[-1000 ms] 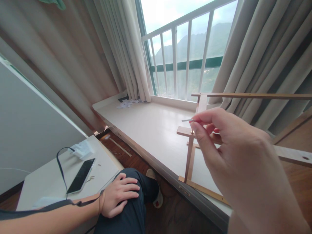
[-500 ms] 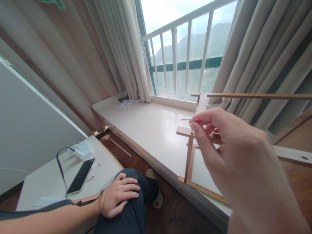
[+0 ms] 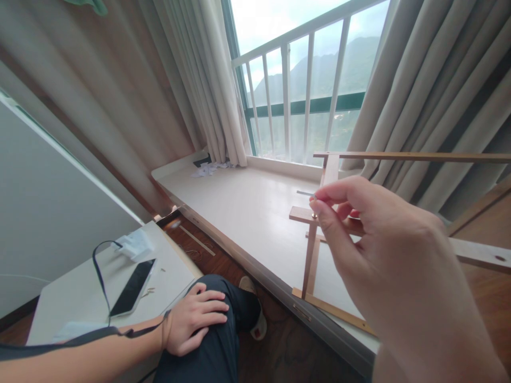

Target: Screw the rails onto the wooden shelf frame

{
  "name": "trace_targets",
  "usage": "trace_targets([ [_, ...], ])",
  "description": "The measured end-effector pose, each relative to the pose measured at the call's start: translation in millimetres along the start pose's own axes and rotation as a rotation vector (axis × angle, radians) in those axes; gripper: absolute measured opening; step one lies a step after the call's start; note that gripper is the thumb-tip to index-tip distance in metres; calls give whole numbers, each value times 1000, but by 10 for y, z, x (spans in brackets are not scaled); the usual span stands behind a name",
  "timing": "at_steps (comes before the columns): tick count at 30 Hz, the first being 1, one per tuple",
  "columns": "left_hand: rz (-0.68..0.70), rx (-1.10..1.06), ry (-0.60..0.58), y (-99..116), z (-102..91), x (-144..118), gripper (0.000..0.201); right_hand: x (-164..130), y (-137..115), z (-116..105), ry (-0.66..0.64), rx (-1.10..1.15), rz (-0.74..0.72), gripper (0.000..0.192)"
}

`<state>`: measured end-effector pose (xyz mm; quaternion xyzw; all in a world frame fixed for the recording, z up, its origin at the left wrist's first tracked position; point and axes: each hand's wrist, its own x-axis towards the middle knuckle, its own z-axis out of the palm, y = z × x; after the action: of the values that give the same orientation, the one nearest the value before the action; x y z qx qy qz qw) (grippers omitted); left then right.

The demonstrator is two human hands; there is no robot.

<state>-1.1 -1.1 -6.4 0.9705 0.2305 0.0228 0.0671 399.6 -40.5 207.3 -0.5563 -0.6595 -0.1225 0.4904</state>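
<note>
My right hand [image 3: 383, 255] pinches a thin grey hex key [image 3: 304, 192] between thumb and forefinger. The key's free arm points left, and its lower part is hidden by my fingertips. Directly beneath the fingertips, a brass-coloured bolt [image 3: 314, 216] sits at the end of a wooden rail. That rail belongs to a wooden frame [image 3: 309, 260] standing on the white ledge. My left hand [image 3: 197, 319] lies on my knee with its fingers spread, holding nothing; a dark strap crosses its wrist.
A phone [image 3: 133, 287], small loose fasteners [image 3: 148, 292] and a pale blue packet [image 3: 136, 244] lie on a white surface at the left. Paper scraps [image 3: 209, 169] are on the far end of the ledge [image 3: 239, 202]. Curtains and a railed window stand behind.
The hex key's free arm has swung slightly, its tip now a little higher in view. My right hand has barely shifted, and my left hand stays on the knee.
</note>
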Motion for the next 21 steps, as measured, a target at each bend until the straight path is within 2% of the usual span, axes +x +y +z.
trace_targets([
  [21, -4, -12, 5, -17, 31, -15, 57, 7, -24, -35, 26, 37, 4, 15],
])
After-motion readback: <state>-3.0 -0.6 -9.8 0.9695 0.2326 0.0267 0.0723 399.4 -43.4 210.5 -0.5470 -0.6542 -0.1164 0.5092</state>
